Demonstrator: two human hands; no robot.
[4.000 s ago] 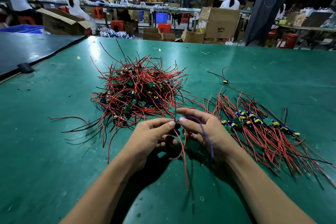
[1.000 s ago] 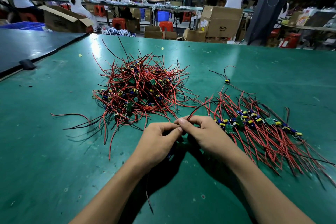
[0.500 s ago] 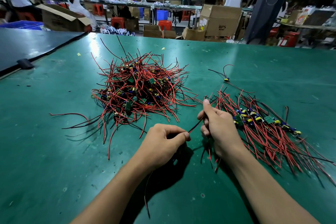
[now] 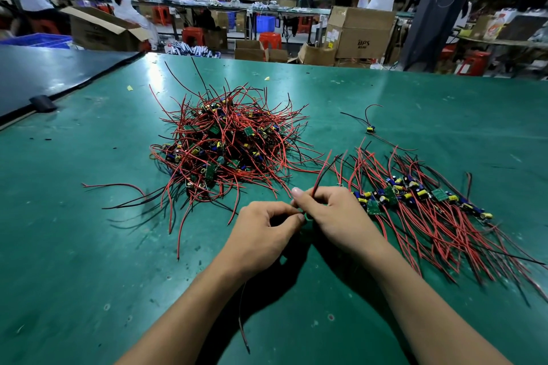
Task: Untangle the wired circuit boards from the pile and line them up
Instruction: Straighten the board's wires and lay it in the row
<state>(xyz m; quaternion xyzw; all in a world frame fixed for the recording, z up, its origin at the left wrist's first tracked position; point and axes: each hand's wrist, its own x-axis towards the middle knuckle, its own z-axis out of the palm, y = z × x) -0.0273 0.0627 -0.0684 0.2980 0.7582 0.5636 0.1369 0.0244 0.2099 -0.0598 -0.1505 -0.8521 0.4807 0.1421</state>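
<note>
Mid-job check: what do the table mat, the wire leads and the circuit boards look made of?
Table mat: green rubber or vinyl, probably; semi-gloss glare, scuffed. Wire leads: red and black plastic-looking insulation, smooth, curving freely. Circuit boards: rigid green laminate, likely fibreglass; flat, thin, straight-edged.

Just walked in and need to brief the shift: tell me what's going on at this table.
A person's left hand and right hand meet over the green table, pinching one wired piece between them; its red and black wires stick up from the right hand, the board itself hidden. The large tangled pile sits behind them. To the right, a row of boards is already lined up, wires trailing toward the person.
</note>
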